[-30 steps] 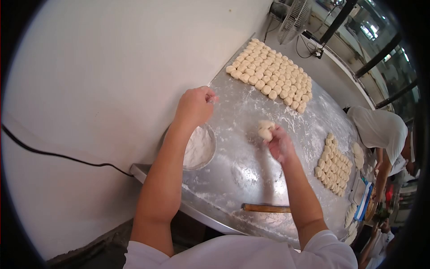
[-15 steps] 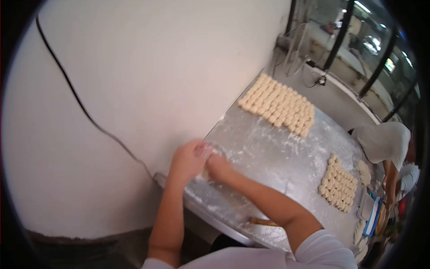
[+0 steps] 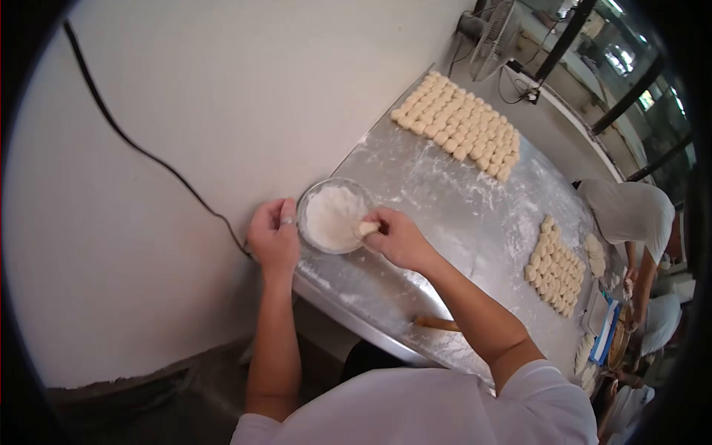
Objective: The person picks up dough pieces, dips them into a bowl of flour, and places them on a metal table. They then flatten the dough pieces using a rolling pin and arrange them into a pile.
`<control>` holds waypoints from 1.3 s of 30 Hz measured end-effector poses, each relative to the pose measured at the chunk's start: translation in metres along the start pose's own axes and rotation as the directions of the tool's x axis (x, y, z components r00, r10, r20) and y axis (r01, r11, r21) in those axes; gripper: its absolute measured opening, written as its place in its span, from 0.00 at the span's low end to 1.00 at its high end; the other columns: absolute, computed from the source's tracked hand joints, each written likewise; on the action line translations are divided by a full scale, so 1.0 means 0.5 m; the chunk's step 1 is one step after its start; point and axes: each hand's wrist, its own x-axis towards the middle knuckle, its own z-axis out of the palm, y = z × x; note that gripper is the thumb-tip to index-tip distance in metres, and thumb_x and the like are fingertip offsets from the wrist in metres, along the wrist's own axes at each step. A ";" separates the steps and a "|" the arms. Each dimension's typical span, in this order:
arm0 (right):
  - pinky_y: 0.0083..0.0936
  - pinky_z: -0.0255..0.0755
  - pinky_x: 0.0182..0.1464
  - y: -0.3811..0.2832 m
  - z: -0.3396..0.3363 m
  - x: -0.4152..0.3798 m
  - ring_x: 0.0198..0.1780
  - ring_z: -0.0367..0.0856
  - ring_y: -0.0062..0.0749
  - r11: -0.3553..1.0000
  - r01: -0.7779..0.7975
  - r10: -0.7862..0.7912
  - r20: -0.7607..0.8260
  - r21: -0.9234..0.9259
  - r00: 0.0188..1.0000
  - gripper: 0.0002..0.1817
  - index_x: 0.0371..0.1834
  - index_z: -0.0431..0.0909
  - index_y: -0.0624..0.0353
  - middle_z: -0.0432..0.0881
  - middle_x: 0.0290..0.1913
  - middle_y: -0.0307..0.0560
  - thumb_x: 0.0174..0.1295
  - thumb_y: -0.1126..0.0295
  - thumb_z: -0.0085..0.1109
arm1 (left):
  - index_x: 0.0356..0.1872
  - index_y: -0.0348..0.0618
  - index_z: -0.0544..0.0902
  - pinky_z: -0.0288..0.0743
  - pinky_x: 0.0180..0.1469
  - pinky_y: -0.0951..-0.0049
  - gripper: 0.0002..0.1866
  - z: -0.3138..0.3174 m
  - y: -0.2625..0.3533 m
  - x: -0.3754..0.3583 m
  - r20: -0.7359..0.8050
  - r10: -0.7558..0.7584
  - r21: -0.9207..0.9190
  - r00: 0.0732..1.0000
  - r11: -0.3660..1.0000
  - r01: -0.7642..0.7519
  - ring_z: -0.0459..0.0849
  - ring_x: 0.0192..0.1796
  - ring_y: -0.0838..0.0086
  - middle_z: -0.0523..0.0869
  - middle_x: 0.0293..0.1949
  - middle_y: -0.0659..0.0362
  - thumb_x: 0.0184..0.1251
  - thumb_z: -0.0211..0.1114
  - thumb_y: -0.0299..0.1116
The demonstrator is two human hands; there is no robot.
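A clear round bowl [image 3: 343,181] of white flour [image 3: 332,216] stands at the table's edge by the wall. My right hand [image 3: 399,236] pinches a small pale dough piece [image 3: 366,229] at the bowl's right rim. On the bowl's left side, my left hand [image 3: 273,237] is closed, its thumb and fingers drawn together. Whether it holds anything is hidden. A wooden rolling pin [image 3: 437,323] lies on the table near my body, partly covered by my right forearm.
Rows of dough pieces [image 3: 460,122] cover the far part of the floured metal table [image 3: 445,237]; a smaller group [image 3: 555,271] lies to the right. A co-worker [image 3: 630,215] bends over the right end. A black cable [image 3: 156,154] hangs along the wall.
My hands were together over the bowl and have moved apart to its two sides, uncovering the flour. The view has shifted, so the table's contents appear higher.
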 end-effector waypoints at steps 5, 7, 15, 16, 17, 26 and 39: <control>0.39 0.82 0.50 0.044 0.100 -0.091 0.45 0.88 0.49 0.930 0.207 -0.192 0.079 -0.302 0.978 0.15 0.51 0.85 0.62 0.87 0.43 0.57 0.60 0.75 0.66 | 0.42 0.31 0.87 0.74 0.33 0.80 0.10 0.001 0.009 0.011 0.011 -0.022 -0.010 1.000 1.000 0.023 0.79 0.31 0.86 0.86 0.29 0.64 0.77 0.71 0.30; 0.44 0.81 0.56 0.097 0.132 -0.099 0.51 0.85 0.60 0.883 0.251 -0.199 0.169 -0.396 0.965 0.20 0.55 0.85 0.61 0.83 0.47 0.61 0.58 0.75 0.66 | 0.41 0.31 0.87 0.75 0.34 0.80 0.10 -0.001 0.008 0.010 0.020 -0.024 0.007 1.000 1.000 0.024 0.80 0.31 0.85 0.86 0.29 0.64 0.76 0.72 0.31; 0.49 0.79 0.55 0.130 0.131 -0.108 0.51 0.82 0.64 0.845 0.369 -0.324 0.179 -0.387 0.929 0.21 0.57 0.83 0.61 0.80 0.47 0.65 0.58 0.77 0.62 | 0.40 0.33 0.89 0.77 0.35 0.75 0.11 -0.003 -0.011 0.021 0.054 0.000 0.130 0.999 0.992 -0.007 0.81 0.30 0.81 0.88 0.28 0.62 0.74 0.73 0.34; 0.49 0.79 0.55 0.152 0.142 -0.105 0.51 0.82 0.64 0.824 0.402 -0.329 0.240 -0.399 0.913 0.21 0.56 0.83 0.61 0.80 0.47 0.65 0.57 0.77 0.63 | 0.40 0.33 0.89 0.77 0.35 0.74 0.11 -0.002 -0.013 0.022 0.060 0.012 0.141 0.998 0.990 -0.021 0.81 0.30 0.81 0.88 0.28 0.61 0.74 0.73 0.34; 0.49 0.79 0.54 0.175 0.159 -0.101 0.51 0.82 0.64 0.800 0.435 -0.335 0.294 -0.414 0.895 0.20 0.55 0.83 0.62 0.80 0.46 0.66 0.57 0.76 0.63 | 0.40 0.33 0.89 0.77 0.36 0.73 0.12 -0.001 -0.019 0.025 0.060 0.013 0.159 0.998 0.987 -0.022 0.81 0.30 0.80 0.88 0.28 0.61 0.73 0.73 0.34; 0.50 0.78 0.59 0.183 0.156 -0.110 0.55 0.84 0.64 0.835 0.349 -0.153 0.429 -0.426 0.890 0.29 0.67 0.80 0.59 0.83 0.51 0.66 0.59 0.72 0.64 | 0.39 0.34 0.89 0.79 0.37 0.70 0.11 0.002 -0.019 0.025 0.118 -0.001 0.247 0.993 0.968 -0.029 0.83 0.31 0.79 0.88 0.28 0.61 0.73 0.72 0.34; 0.47 0.77 0.66 0.227 -0.331 0.147 0.63 0.80 0.62 0.768 -0.238 -0.090 -0.468 -0.595 0.879 0.30 0.70 0.77 0.60 0.79 0.63 0.67 0.64 0.64 0.67 | 0.38 0.40 0.90 0.82 0.37 0.68 0.06 0.040 0.103 -0.288 0.535 0.107 0.345 0.838 0.878 -0.332 0.90 0.31 0.66 0.91 0.31 0.54 0.65 0.76 0.31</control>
